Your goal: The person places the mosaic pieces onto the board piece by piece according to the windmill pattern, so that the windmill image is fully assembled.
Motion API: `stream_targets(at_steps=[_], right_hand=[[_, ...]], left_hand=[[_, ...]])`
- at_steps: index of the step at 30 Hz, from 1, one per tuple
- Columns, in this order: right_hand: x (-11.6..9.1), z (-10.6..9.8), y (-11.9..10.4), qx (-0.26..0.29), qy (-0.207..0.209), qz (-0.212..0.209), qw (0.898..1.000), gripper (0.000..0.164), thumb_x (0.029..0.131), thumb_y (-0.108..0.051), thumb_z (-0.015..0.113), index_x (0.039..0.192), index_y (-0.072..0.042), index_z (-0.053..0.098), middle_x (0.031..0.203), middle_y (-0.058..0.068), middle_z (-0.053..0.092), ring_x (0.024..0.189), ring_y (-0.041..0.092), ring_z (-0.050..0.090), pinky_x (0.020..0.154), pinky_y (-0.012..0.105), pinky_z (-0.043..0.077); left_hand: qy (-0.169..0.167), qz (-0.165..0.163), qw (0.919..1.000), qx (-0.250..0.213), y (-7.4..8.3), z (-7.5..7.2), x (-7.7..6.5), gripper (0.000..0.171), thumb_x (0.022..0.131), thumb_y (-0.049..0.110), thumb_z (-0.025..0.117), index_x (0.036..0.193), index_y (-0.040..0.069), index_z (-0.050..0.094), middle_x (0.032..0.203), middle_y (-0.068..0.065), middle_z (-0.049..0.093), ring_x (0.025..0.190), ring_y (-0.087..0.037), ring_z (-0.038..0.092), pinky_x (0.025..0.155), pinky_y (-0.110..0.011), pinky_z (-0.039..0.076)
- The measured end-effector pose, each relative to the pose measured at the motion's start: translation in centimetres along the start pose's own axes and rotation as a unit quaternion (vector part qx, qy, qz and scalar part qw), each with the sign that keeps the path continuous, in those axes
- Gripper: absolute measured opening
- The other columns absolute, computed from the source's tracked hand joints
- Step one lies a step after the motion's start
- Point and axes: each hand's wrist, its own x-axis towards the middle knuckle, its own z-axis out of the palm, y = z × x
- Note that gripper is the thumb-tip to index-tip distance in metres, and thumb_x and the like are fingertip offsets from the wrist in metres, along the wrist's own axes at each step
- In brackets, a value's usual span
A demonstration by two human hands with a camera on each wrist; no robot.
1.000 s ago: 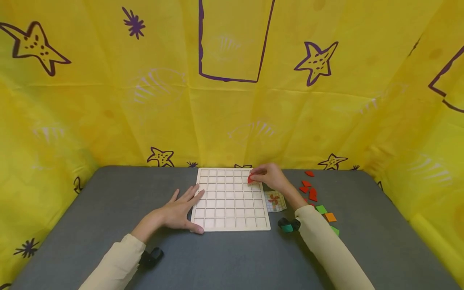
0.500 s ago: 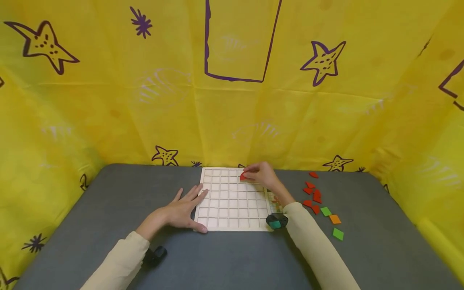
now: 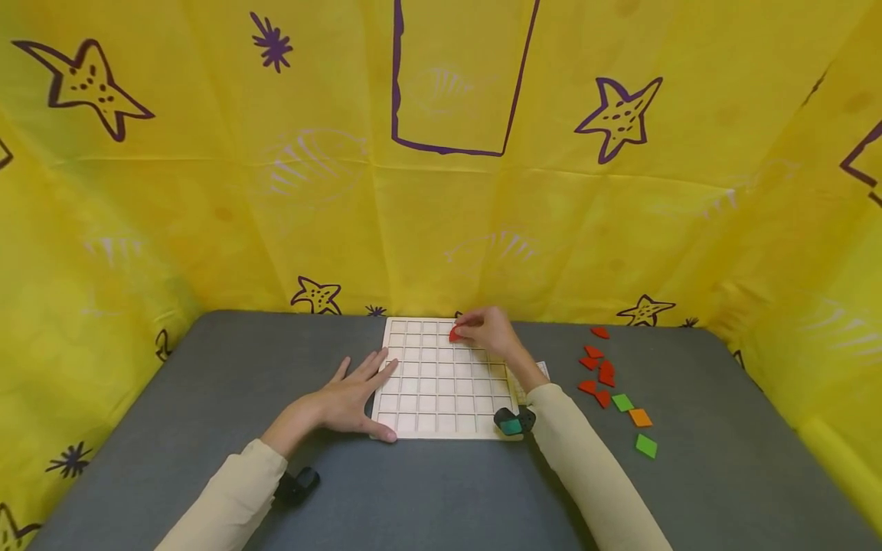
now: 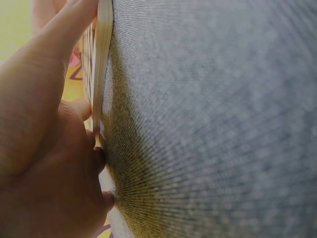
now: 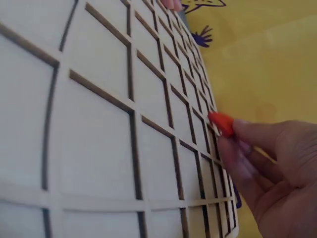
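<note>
Pinching a red piece [image 3: 454, 334] between thumb and fingers, my right hand [image 3: 491, 330] reaches across the pale grid board [image 3: 427, 383], and the piece juts out just ahead of my fingertips, over by the far rows of squares! Whether it touches the wood down there, I can't tell. Over to the left of that pinch, my left hand [image 3: 342, 403] lies with fingers spread, tips on the board's left edge, thumb down at the near left corner. The squares between my two sets of fingers show bare wood. Look below my right fingers: a printed card [image 3: 543, 370] pokes out beside the board, mostly hidden behind my wrist, with a black wrist unit [image 3: 513, 422] nearer me. Out to the right of the pinch, well apart from it, more red pieces [image 3: 606, 375] lie scattered on the grey worktop [image 3: 441, 493], some of them touching or nearly so. Nearer me than those reds come two green diamonds [image 3: 646, 445], an orange diamond [image 3: 640, 417] between them. And beyond my fingertips, a yellow cloth [image 3: 427, 214] with starfish drawings rises behind everything!
</note>
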Motion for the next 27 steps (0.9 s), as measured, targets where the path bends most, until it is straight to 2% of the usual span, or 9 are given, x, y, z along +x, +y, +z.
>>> stream_targets(at_steps=[3,6,13,16,23,27], right_hand=[[-0.1,0.3,-0.2,-0.073,0.004,-0.005,0.997,0.013,0.086,-0.005,0.074,0.096,0.003,0.075,0.091,0.013,0.073,0.080,0.022,0.069,0.071,0.029,0.056],[-0.2,0.7,-0.8,-0.149,0.010,-0.013,0.989,0.011,0.086,-0.011,0.076,0.093,-0.003,0.077,0.089,0.007,0.074,0.084,0.020,0.066,0.076,0.031,0.053],[-0.2,1.7,-2.1,-0.227,-0.011,-0.041,0.973,0.005,0.086,-0.007,0.074,0.085,-0.005,0.079,0.082,0.004,0.074,0.082,0.021,0.066,0.074,0.032,0.053],[-0.1,1.9,-2.2,-0.244,-0.005,-0.040,0.969,0.005,0.086,-0.007,0.074,0.085,-0.006,0.079,0.082,0.004,0.074,0.081,0.020,0.065,0.074,0.032,0.052],[0.0,1.9,-2.0,-0.239,-0.005,-0.029,0.971,0.009,0.087,-0.008,0.073,0.095,-0.004,0.077,0.089,0.007,0.072,0.081,0.020,0.064,0.074,0.032,0.053],[0.0,1.6,-2.1,-0.241,-0.019,-0.026,0.970,0.012,0.088,-0.009,0.072,0.098,-0.004,0.077,0.091,0.006,0.072,0.083,0.020,0.064,0.076,0.032,0.052]], left_hand=[[-0.001,0.000,1.0000,0.000,0.0,0.0,0.0,0.119,0.073,0.067,0.074,0.157,0.007,0.015,0.163,-0.018,0.002,0.149,-0.037,0.003,0.112,-0.065,-0.004],[0.000,-0.001,1.0000,0.002,0.1,0.0,0.1,0.119,0.072,0.067,0.074,0.157,0.007,0.015,0.163,-0.018,0.002,0.149,-0.037,0.003,0.112,-0.065,-0.003],[0.003,-0.005,1.0000,0.003,0.0,0.0,0.1,0.119,0.072,0.066,0.074,0.157,0.006,0.016,0.163,-0.018,0.003,0.149,-0.039,0.004,0.112,-0.066,-0.003],[0.002,-0.009,1.0000,0.002,0.1,0.0,0.1,0.119,0.072,0.066,0.074,0.157,0.007,0.016,0.163,-0.018,0.003,0.149,-0.038,0.003,0.112,-0.066,-0.003],[-0.001,-0.009,1.0000,0.000,0.2,0.1,0.2,0.119,0.073,0.066,0.074,0.157,0.007,0.016,0.164,-0.017,0.002,0.149,-0.038,0.003,0.112,-0.066,-0.003],[0.005,-0.006,1.0000,-0.001,0.1,0.0,0.0,0.119,0.072,0.066,0.074,0.157,0.006,0.017,0.163,-0.018,0.003,0.149,-0.039,0.004,0.112,-0.066,-0.003]])
